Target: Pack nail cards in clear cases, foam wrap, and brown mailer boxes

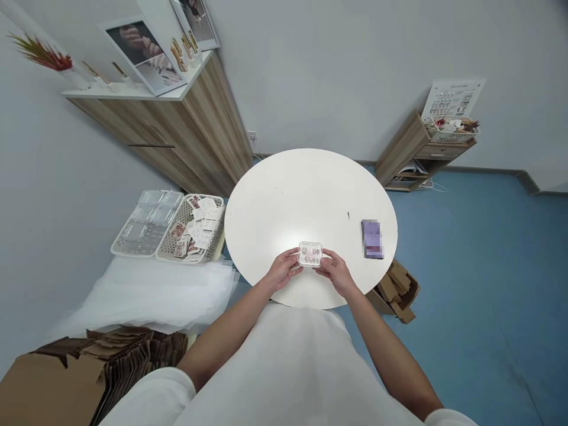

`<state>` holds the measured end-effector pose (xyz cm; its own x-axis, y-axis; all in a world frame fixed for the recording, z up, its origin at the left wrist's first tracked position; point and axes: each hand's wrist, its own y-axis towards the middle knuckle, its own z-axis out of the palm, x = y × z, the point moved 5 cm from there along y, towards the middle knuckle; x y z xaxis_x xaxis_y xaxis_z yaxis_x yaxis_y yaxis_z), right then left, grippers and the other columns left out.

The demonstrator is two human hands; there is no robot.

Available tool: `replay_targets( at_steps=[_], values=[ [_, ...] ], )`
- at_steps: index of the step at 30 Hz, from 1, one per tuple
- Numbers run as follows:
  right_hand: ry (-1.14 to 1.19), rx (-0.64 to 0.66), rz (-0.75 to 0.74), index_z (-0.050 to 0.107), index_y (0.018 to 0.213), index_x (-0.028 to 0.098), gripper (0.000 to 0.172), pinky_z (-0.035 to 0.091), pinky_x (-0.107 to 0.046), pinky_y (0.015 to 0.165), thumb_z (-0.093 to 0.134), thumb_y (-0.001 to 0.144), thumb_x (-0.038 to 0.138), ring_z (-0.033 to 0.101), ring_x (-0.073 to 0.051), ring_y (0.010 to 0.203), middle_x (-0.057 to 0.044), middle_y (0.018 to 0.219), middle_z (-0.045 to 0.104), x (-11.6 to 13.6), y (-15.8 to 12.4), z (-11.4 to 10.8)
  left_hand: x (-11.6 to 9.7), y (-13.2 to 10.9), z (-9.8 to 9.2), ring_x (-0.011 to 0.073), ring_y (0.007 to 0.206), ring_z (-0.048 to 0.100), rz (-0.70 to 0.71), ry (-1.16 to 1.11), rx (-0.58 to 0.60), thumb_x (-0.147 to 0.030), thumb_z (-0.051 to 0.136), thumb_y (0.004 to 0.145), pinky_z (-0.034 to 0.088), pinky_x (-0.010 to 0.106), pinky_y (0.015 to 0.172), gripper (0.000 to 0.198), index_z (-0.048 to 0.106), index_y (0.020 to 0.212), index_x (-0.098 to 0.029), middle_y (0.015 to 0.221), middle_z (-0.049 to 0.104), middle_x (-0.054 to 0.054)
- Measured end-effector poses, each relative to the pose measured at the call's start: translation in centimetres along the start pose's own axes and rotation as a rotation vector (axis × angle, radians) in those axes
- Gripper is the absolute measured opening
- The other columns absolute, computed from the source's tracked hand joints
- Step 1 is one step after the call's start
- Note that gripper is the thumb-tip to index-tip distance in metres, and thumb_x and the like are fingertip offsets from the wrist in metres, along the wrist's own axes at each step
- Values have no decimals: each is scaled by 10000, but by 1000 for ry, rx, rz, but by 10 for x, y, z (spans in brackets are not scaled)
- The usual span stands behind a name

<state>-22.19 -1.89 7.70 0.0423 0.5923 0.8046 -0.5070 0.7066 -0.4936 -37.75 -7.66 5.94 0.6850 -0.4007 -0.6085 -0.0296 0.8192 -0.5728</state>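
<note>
Between my two hands, over the near part of the round white table [306, 195], is a small clear plastic case [309, 254]. Several pale pink, shiny pieces show inside; they look like press-on nails. My left hand [284, 268] grips the case's left edge with thumb and fingers. On the opposite edge, my right hand [336, 271] holds it the same way. The case appears closed and faces up toward me.
Right on the table lies a blurred purple item [372, 239]. Left stand a basket of printed cards [195, 228], a basket of clear cases [148, 222], white sheets [164, 290] and folded cardboard [102, 367]. A cardboard box [397, 290] sits on the floor at right.
</note>
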Motion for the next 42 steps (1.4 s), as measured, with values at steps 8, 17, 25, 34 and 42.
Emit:
replay_targets(
  at_steps=[8,17,25,34,42],
  values=[
    [-110,-81,-39,543,1009,207,442,479,-389,804,685,620,361,634,-181,771,-38,813,681,1,4,-1,-4,-8,0,163,893,572,46,102,9,-383,628,718,447,332,793,371,591,1038,-199,1053,592,96],
    [-136,-54,-19,544,967,212,415,473,-373,799,698,602,333,630,-173,778,-19,763,678,-3,11,27,-15,-18,-22,168,745,622,162,514,-47,-443,649,669,435,307,734,417,607,953,-139,823,662,78],
    [-173,-20,-46,491,1017,211,488,473,-407,812,693,601,366,638,-184,759,-13,757,672,-13,35,83,-49,-29,-69,155,641,605,271,577,-163,-456,640,661,414,287,698,399,588,900,-141,620,640,20],
    [-290,-18,-86,434,1070,235,504,455,-409,803,650,644,396,633,-195,782,-26,806,674,-31,79,159,-96,-45,-139,159,652,588,386,530,-297,-413,618,695,408,286,703,515,475,1143,-202,635,633,5],
    [-381,-103,-111,433,1094,232,419,440,-375,814,546,716,375,585,-190,893,-64,987,630,-52,107,198,-109,-34,-176,186,942,492,449,586,-381,-388,591,729,437,270,715,509,482,1208,-256,1163,449,89]
  ],
)
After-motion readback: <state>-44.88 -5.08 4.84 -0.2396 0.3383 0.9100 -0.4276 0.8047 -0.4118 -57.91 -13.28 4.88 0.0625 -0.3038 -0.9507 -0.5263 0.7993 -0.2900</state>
